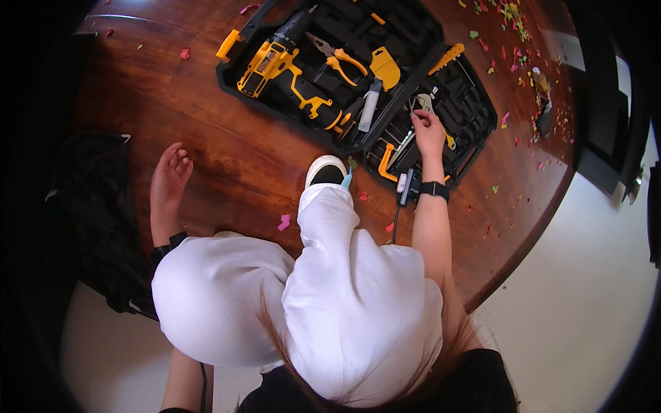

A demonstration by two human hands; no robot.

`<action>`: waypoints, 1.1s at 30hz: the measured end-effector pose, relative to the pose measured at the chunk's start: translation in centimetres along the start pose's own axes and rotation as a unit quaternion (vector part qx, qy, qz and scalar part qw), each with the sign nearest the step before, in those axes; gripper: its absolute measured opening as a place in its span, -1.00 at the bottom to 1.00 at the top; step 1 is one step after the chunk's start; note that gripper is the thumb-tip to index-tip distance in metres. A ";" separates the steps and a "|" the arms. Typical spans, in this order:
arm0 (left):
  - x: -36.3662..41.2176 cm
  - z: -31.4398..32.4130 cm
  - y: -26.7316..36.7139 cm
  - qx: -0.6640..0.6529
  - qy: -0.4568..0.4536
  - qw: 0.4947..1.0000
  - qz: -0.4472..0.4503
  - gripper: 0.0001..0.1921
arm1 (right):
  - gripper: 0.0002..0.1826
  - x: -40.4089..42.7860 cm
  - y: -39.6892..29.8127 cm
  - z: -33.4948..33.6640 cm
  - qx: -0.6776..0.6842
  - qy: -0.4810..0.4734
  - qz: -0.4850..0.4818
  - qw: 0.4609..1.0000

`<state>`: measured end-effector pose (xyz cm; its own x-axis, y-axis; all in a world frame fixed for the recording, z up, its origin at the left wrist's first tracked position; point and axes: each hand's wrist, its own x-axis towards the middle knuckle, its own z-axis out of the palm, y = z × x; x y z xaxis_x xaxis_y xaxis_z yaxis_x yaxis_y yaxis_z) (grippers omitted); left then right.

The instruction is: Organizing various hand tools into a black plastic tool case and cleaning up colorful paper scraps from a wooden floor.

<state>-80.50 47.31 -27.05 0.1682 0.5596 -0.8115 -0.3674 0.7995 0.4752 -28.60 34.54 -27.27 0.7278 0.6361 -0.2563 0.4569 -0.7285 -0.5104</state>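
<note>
A black plastic tool case (230, 89) lies unfolded on the wooden floor. One half holds a yellow and black cordless drill (268, 64), combination pliers with orange handles (338, 60), a yellow plastic holder (385, 67) and a grey-handled knife (368, 109). My right hand (428, 135) is over the other half, its thumb and fingertips pinched together beside an adjustable wrench (425, 101); whether something small is between them I cannot tell. A small hacksaw with an orange frame (384, 161) lies below that hand. My left hand (172, 166) hovers apart at the left, fingers loosely curled, holding nothing.
Colored confetti (514, 23) is scattered over the wooden floor (232, 155), mostly at the upper right. A clear bottle (541, 85) lies there. Dark fabric (98, 206) lies at the left. My shoe (326, 169) is near the case, and a small cabled device (406, 186) is by my right wrist.
</note>
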 end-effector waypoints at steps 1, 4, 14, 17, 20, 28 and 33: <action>0.2 0.3 -0.1 -0.003 -0.004 1.000 -0.001 -0.77 | -0.79 0.1 -0.1 -0.7 -0.015 -0.014 0.009 1.000; 0.2 0.3 -0.1 -0.005 -0.001 1.000 -0.002 -0.78 | -0.80 -0.4 -0.5 -1.4 -0.024 0.055 -0.050 0.997; 0.4 0.6 0.2 -0.002 -0.006 1.000 0.008 -0.77 | -0.81 -3.0 0.1 -3.6 -0.065 0.060 -0.098 0.991; -0.1 -0.1 0.4 0.007 0.006 1.000 0.011 -0.77 | -0.79 -2.2 -0.6 -2.2 0.007 0.068 -0.011 0.998; 0.1 -0.7 0.0 0.007 0.002 1.000 0.002 -0.77 | -0.80 -0.6 -1.9 -0.6 -0.025 0.037 -0.147 0.988; -1.1 -0.1 -0.1 -0.019 0.002 0.999 0.032 -0.74 | -0.83 -0.1 -0.3 0.8 -0.024 0.017 -0.050 0.998; -2.8 2.8 1.4 -0.001 0.116 0.993 0.024 -0.82 | -0.80 -0.3 -0.2 -0.5 -0.113 0.054 -0.092 0.988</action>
<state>-78.95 47.43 -23.17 -0.0655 0.5314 -0.8446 -0.3725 0.7722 0.5148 -28.63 34.31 -26.68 0.6662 0.7414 -0.0799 0.6806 -0.6483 -0.3412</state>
